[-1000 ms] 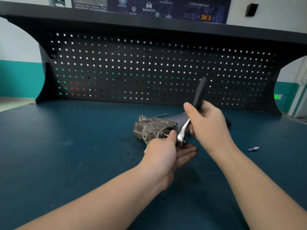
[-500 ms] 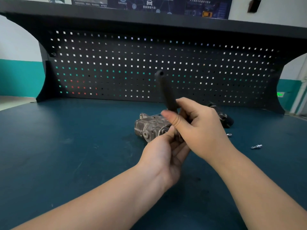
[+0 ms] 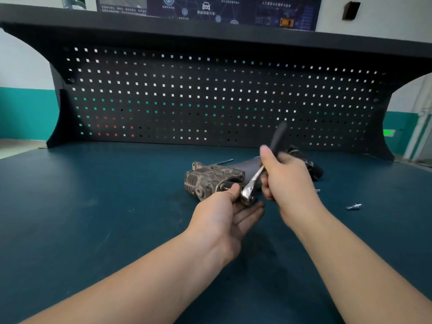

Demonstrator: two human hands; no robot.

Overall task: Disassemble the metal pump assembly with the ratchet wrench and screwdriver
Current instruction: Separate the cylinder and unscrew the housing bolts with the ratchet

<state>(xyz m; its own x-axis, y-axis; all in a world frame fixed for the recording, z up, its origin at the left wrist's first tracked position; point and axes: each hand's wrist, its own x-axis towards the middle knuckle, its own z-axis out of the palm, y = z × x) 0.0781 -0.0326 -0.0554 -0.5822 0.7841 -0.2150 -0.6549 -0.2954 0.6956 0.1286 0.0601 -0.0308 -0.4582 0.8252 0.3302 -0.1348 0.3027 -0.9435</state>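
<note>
While the metal pump assembly [image 3: 211, 181] lies on its side near the middle of the dark teal tabletop [image 3: 93, 218], the person works at its near-right end with the ratchet wrench [image 3: 251, 185]. The right hand [image 3: 288, 181] is wrapped around the wrench's dark handle, which tilts up and to the far right, and the bright head sits low against the end of the pump. The left hand [image 3: 224, 213] reaches in below it: its fingers [image 3: 251, 213] lie nearly straight beneath the wrench head, and the thumb rests beside a small bolt [image 3: 226, 188] that sticks out of the pump's end plate. The step in hand looks like loosening a fastener on that end plate, one ratchet stroke among several. The next move probably calls for swinging the handle back while the head stays seated, with the left hand ready to catch what comes free. A loose bolt [image 3: 353, 206] lies well apart to the right, and a thin rod [image 3: 222, 162] shows just behind the pump. A black pegboard [image 3: 210, 101] stands at the far edge
</note>
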